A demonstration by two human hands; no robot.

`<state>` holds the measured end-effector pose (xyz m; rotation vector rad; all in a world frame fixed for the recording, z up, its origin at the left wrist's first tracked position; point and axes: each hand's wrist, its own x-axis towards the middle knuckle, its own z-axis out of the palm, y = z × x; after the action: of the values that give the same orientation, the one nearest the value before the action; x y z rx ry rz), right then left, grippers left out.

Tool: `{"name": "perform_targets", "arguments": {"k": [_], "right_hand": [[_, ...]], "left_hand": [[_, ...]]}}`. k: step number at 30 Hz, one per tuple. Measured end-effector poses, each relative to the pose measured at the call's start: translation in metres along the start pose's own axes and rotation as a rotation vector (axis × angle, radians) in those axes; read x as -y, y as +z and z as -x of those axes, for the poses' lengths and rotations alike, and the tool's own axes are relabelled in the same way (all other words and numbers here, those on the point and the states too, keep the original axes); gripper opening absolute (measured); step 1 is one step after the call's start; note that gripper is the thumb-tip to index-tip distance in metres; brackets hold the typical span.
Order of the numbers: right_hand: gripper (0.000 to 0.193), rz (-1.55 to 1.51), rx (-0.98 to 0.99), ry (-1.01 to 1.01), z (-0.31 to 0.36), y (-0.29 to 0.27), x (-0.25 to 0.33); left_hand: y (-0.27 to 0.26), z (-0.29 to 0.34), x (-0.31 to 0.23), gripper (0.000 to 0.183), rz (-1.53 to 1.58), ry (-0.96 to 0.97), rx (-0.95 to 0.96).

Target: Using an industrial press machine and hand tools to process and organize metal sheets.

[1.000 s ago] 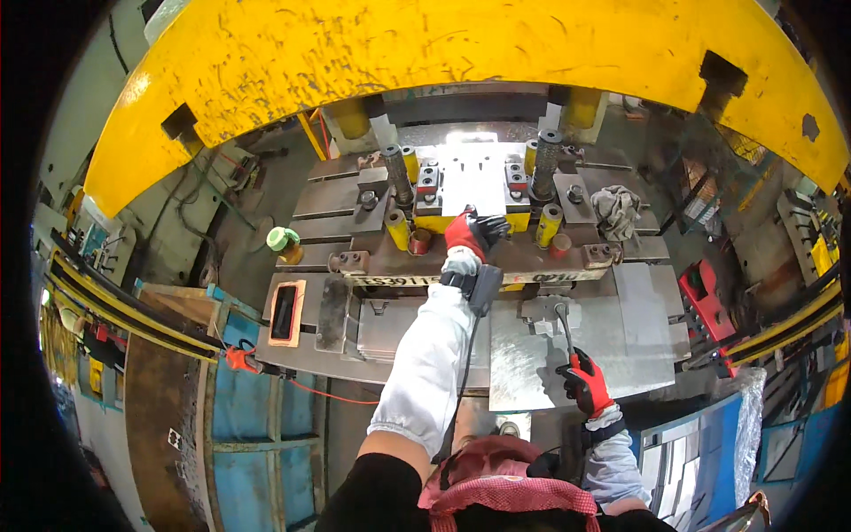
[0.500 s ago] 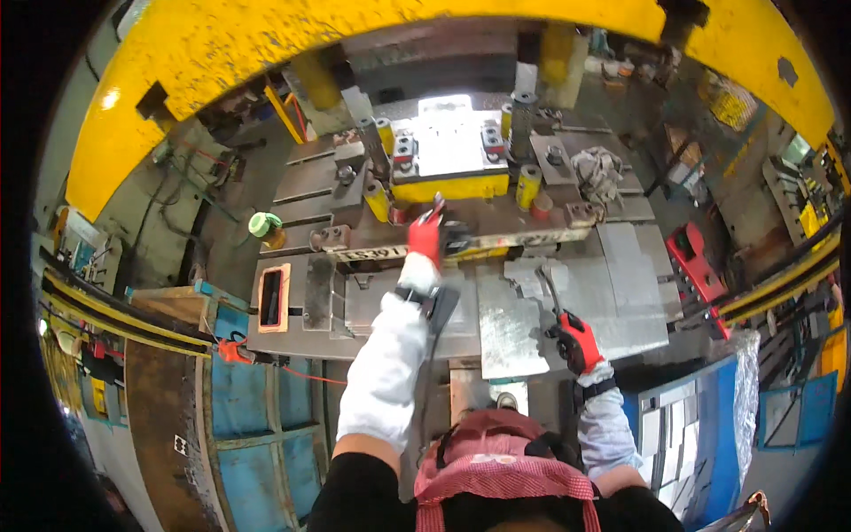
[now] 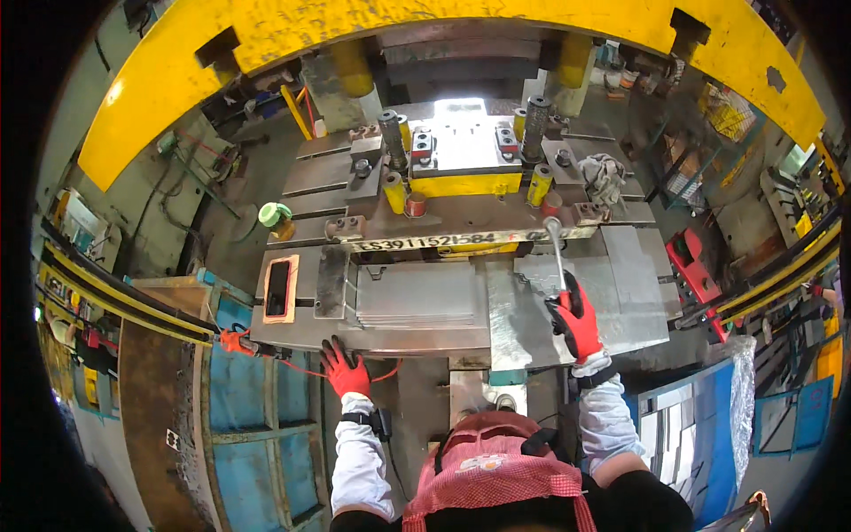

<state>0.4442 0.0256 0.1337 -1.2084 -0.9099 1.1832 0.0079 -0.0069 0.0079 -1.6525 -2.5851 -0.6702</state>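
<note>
My left hand [image 3: 346, 368], in a red and black glove, hovers at the table's near edge with its fingers spread and holds nothing. My right hand [image 3: 578, 326], gloved the same way, grips a rod-shaped tool [image 3: 558, 257] with a long metal shaft and a rounded grey end. That end points away from me and overlaps the front edge of the press die base [image 3: 479, 217] in view; whether it touches cannot be told. Thin sheet metal blanks [image 3: 417, 291] lie stacked between my hands. Beyond them, a bright plate [image 3: 461, 146] tops the yellow die block [image 3: 467, 184].
A phone [image 3: 278, 289] lies on the table's left, with a green-capped bottle [image 3: 275, 215] behind it. Guide posts [image 3: 534, 129] flank the die. A grey rag [image 3: 605, 180] sits at the right. The yellow press frame [image 3: 443, 12] arches across the far side.
My left hand has drawn back from the die front to the table's near left edge, fingers now spread. My right hand has moved slightly forward, swinging the tool's end toward the die base.
</note>
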Motion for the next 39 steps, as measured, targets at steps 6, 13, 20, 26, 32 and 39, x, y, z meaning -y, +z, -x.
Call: {"name": "perform_targets", "arguments": {"k": [6,13,20,26,32,39], "right_hand": [[0.052,-0.021,-0.157,-0.120,-0.002,0.015,-0.022],[0.034,-0.149,-0.496,-0.142,-0.016,-0.170,-0.188],[0.027,-0.046,-0.497,-0.137,-0.013,-0.138,-0.163],[0.033,-0.134,-0.573,-0.117,-0.006,-0.108,-0.140],[0.033,-0.078,-0.572,-0.102,-0.004,-0.109,-0.130],[0.029,-0.195,-0.572,-0.161,-0.018,-0.134,-0.161]], "left_hand": [[0.018,-0.019,0.018,0.067,-0.161,-0.094,0.371],[-0.003,-0.025,0.006,0.064,-0.141,0.053,0.380],[0.002,-0.029,0.022,0.062,-0.208,0.017,0.460],[0.010,-0.033,0.031,0.058,-0.183,0.021,0.446],[0.011,-0.036,0.027,0.059,-0.227,0.044,0.460],[0.003,-0.037,0.018,0.063,-0.212,0.036,0.515]]}}
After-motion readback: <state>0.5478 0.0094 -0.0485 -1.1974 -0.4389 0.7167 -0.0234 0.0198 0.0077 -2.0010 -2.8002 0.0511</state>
